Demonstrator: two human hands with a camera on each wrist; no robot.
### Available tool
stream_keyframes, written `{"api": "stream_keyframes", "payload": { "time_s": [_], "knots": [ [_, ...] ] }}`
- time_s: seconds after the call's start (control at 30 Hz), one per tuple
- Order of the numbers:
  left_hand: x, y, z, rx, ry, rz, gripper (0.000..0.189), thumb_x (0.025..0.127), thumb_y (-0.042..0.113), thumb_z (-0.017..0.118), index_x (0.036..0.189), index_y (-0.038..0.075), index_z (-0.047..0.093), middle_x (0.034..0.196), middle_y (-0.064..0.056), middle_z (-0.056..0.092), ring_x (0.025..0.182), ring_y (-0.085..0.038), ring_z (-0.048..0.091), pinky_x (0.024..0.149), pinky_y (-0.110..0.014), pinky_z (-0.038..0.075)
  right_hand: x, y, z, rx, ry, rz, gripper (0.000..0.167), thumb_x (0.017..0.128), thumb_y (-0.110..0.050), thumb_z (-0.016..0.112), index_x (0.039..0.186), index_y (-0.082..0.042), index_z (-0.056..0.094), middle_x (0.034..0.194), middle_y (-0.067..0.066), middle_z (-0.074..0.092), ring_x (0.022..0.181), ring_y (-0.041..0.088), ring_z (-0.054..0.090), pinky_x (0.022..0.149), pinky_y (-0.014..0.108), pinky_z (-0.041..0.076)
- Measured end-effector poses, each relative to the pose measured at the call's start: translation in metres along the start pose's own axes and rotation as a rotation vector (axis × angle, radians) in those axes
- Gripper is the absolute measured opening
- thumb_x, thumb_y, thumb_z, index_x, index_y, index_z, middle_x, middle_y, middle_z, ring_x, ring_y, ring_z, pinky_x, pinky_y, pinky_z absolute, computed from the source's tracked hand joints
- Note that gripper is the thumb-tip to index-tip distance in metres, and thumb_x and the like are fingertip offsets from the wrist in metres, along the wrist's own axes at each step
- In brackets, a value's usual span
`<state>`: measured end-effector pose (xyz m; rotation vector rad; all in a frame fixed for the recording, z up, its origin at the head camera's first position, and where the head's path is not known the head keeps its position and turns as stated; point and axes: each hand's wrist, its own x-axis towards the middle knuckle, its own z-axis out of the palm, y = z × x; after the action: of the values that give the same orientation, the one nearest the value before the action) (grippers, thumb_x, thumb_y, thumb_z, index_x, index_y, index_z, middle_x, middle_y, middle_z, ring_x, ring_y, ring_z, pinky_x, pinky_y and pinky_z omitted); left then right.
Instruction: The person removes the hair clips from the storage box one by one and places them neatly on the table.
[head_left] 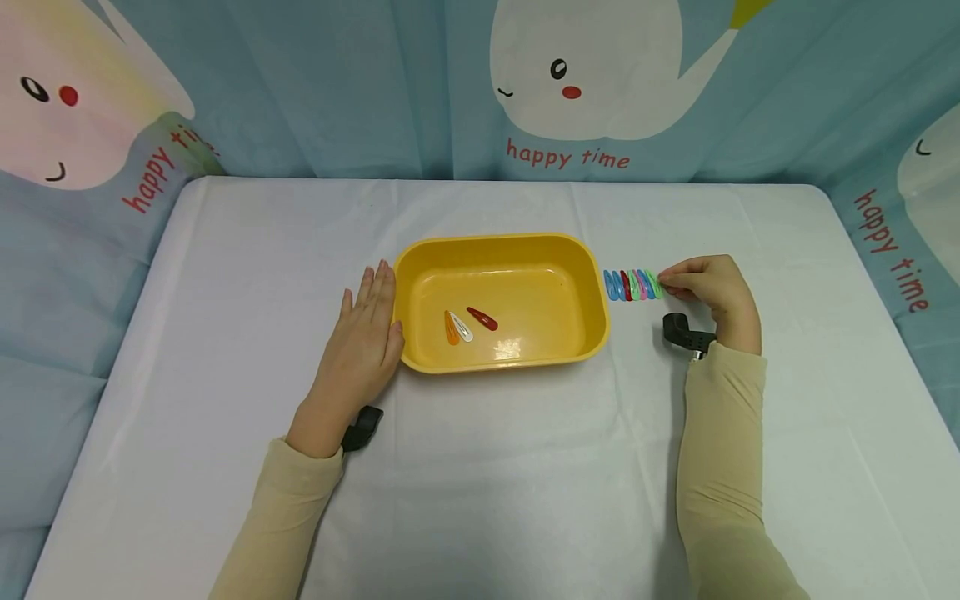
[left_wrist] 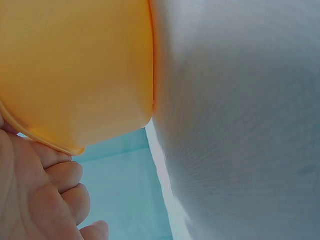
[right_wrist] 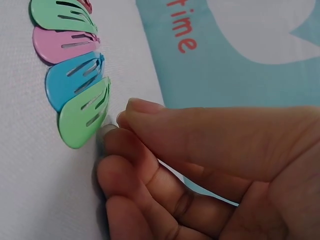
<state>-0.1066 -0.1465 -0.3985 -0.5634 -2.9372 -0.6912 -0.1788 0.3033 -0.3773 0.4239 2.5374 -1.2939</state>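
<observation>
A yellow tray (head_left: pixel 525 346) lies mid-table with an orange hair clip (head_left: pixel 451 328), a white hair clip (head_left: pixel 462 327) and a dark red hair clip (head_left: pixel 482 318) inside. Against its left side rests my left hand (head_left: pixel 360 333), fingers straight; the left wrist view shows them at the tray's rim (left_wrist: pixel 47 142). To the right of the tray, several snap hair clips (head_left: pixel 628 286) lie side by side in a row. My right hand (head_left: pixel 708 287) is at its right end, thumb and index tips together beside the green hair clip (right_wrist: pixel 82 115), other fingers curled. Nothing shows between those tips.
White cloth covers the table (head_left: pixel 510 483). A light-blue curtain (head_left: pixel 337 92) with cartoon prints hangs along the back and both sides. Black wrist mounts (head_left: pixel 363 428) sit at both cuffs, the right one close over the cloth below the clip row.
</observation>
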Motion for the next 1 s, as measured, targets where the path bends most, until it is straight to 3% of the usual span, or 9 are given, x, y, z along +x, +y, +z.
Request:
{"api": "stream_keyframes", "payload": {
  "time_s": [0.67, 0.87, 1.0],
  "knots": [
    [0.0, 0.0, -0.001, 0.0, 0.003, 0.004, 0.058, 0.099, 0.019, 0.032, 0.148, -0.006, 0.013, 0.155, -0.017, 0.011, 0.143, -0.029, 0.007, 0.113, -0.051, 0.008, -0.005, -0.008, -0.003, 0.066, -0.027, -0.019, 0.013, 0.087, -0.022, 0.069, 0.075, -0.026, 0.073, 0.071, -0.018, 0.063, 0.069, 0.001, 0.057, 0.067, 0.016, 0.048],
    [0.0, 0.001, -0.001, 0.001, 0.002, 0.005, 0.058, 0.099, 0.018, 0.032, 0.148, -0.005, 0.013, 0.155, -0.017, 0.012, 0.143, -0.029, 0.007, 0.112, -0.051, 0.008, -0.011, -0.016, -0.003, 0.079, -0.035, -0.071, 0.014, 0.087, -0.021, 0.068, 0.076, -0.026, 0.073, 0.074, -0.018, 0.064, 0.071, 0.001, 0.06, 0.068, 0.014, 0.049],
    [0.0, 0.0, -0.001, 0.001, 0.001, 0.004, 0.058, 0.099, 0.018, 0.033, 0.148, -0.005, 0.013, 0.155, -0.017, 0.011, 0.143, -0.029, 0.007, 0.112, -0.051, 0.008, -0.015, -0.022, -0.002, 0.049, -0.04, -0.1, 0.009, 0.087, -0.024, 0.068, 0.084, -0.018, 0.074, 0.075, -0.017, 0.065, 0.074, 0.004, 0.062, 0.07, 0.014, 0.049]
  ]
}}
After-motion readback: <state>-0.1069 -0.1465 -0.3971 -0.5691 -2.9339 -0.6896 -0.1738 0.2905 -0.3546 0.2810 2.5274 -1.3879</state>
